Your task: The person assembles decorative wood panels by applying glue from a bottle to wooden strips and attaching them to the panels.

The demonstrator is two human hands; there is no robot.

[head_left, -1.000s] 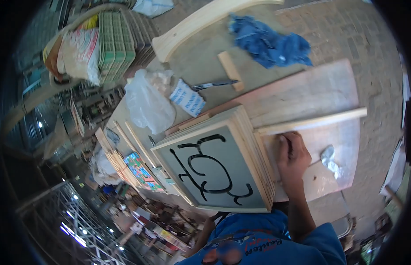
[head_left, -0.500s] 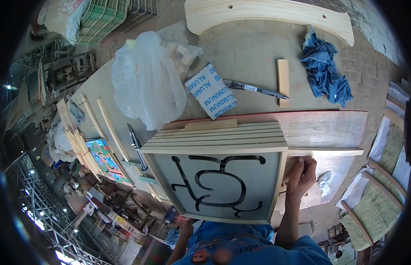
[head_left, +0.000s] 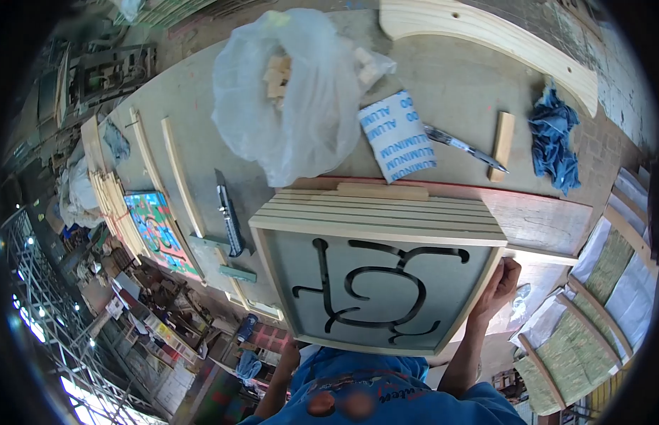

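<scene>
A clear plastic bag (head_left: pixel 311 106) stands slumped on the worktop (head_left: pixel 450 81), its mouth open and small wooden blocks (head_left: pixel 277 76) showing inside. Below it, a shallow framed panel (head_left: pixel 386 283) tilts towards the person, on the near side of a stack of similar frames (head_left: pixel 379 212); its pale wooden rim encloses a grey face, tray-like, with dark curving grooves cut in it. The right hand (head_left: pixel 501 285) is at the panel's right rim, fingers bent; I cannot tell whether its grip closes on the rim or on something behind. The left hand (head_left: pixel 290 348) is low, near the panel's lower left corner, its fingers too hidden to tell how that grip stands. A wooden strip (head_left: pixel 545 256) runs just beside the right hand, over a red-edged board (head_left: pixel 545 212) that lies under the stack. Beyond the stack are a printed sheet (head_left: pixel 396 138), a pen (head_left: pixel 460 146) whose tip crosses a short wooden piece (head_left: pixel 502 142), and a crumpled blue cloth (head_left: pixel 556 142). A knife (head_left: pixel 229 219) lies to the left of the stack. At the top edge, only part of a green crate (head_left: pixel 175 11) shows, its contents out of sight
</scene>
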